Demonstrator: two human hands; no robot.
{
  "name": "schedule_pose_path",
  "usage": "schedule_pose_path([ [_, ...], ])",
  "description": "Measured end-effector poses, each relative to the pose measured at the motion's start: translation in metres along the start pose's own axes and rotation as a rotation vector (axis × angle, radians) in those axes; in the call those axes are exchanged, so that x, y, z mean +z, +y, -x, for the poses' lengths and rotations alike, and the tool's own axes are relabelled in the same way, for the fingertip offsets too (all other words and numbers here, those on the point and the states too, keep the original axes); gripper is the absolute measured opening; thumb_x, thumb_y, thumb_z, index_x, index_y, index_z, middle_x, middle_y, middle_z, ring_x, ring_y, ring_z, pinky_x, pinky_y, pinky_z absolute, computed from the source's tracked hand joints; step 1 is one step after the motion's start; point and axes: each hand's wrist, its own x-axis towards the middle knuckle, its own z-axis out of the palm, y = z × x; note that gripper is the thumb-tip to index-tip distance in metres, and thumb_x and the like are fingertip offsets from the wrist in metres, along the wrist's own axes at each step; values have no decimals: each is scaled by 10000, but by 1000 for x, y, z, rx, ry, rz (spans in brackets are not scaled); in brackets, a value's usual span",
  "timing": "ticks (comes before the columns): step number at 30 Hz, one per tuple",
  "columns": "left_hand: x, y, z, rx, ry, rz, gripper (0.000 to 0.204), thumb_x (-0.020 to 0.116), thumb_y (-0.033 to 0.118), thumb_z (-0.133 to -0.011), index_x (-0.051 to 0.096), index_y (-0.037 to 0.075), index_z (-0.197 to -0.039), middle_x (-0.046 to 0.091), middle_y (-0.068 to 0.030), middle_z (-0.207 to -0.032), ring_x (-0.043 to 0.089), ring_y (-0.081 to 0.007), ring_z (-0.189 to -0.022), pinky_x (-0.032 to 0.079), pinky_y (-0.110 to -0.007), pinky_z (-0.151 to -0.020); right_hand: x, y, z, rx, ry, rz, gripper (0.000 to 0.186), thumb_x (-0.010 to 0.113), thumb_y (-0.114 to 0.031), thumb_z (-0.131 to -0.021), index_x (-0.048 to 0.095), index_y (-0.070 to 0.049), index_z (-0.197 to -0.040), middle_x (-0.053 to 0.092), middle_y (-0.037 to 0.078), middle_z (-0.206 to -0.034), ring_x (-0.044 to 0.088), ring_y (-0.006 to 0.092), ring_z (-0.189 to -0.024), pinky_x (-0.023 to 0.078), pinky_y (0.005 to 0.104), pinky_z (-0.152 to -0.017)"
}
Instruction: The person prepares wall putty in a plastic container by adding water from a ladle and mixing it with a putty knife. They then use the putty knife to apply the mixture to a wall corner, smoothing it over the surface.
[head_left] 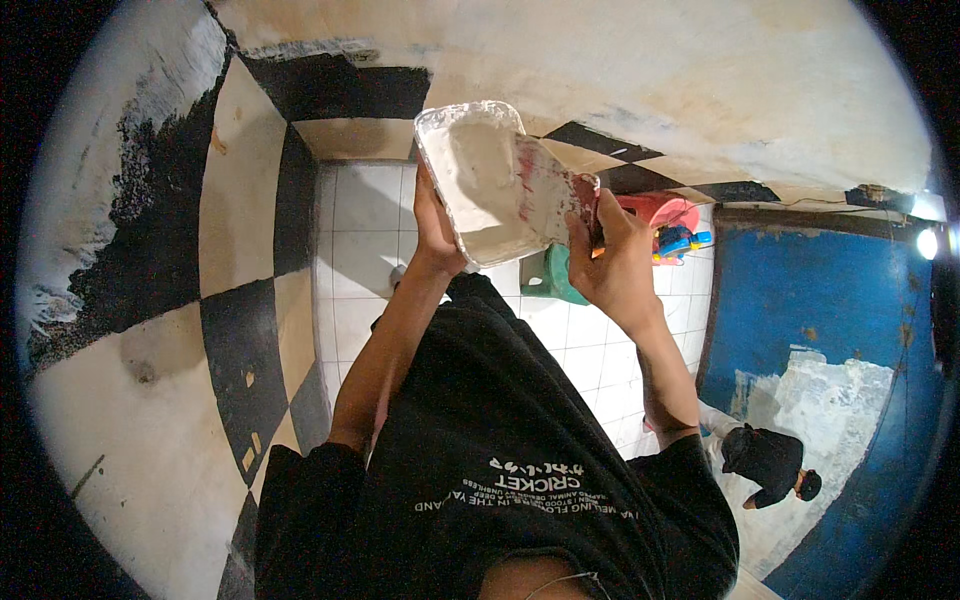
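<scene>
My left hand (437, 225) grips the left side of a white rectangular tray (463, 180), which holds off-white paste smeared over its inside. My right hand (615, 255) is closed on a wide putty knife (555, 195), its blade coated with paste and reddish smears. The blade lies tilted across the right part of the tray, touching or very near its rim. Part of the knife's handle is hidden by my fingers.
A red basin (670, 205) with a blue-and-yellow tool (682, 240) and a green container (550, 280) stand on the tiled floor (365, 190). Checkered walls (240, 180) surround me. At lower right another person (760, 460) is beside a partly whitened blue wall (810, 280). A lamp (930, 240) shines at right.
</scene>
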Motion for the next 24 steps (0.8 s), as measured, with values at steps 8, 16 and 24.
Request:
schedule_pose_path([
  [8, -16, -12, 5, -91, 78, 206, 570, 343, 496, -975, 356, 119, -1403, 474, -89, -1352, 486, -243, -1232, 425, -426, -1025, 11, -20, 4, 373, 26, -103, 178, 592, 27, -790, 585, 54, -966, 589, 160, -643, 547, 205, -506, 420, 309, -496],
  [16, -10, -12, 7, -66, 160, 312, 528, 292, 429, -994, 369, 84, -1387, 460, -99, -1372, 482, -262, -1238, 409, -439, -1036, 23, -19, 10, 361, 84, -160, 126, 572, 22, -806, 569, 54, -929, 549, 165, -596, 519, 227, -489, 396, 328, -467],
  [24, -10, -16, 12, 3, 401, -32, 523, 304, 427, -993, 363, 90, -1388, 455, -101, -1371, 471, -278, -1248, 398, -446, -1046, 34, -28, 10, 451, 110, -177, 120, 585, -1, -808, 558, 45, -915, 547, 199, -596, 560, 300, -490, 415, 362, -481],
])
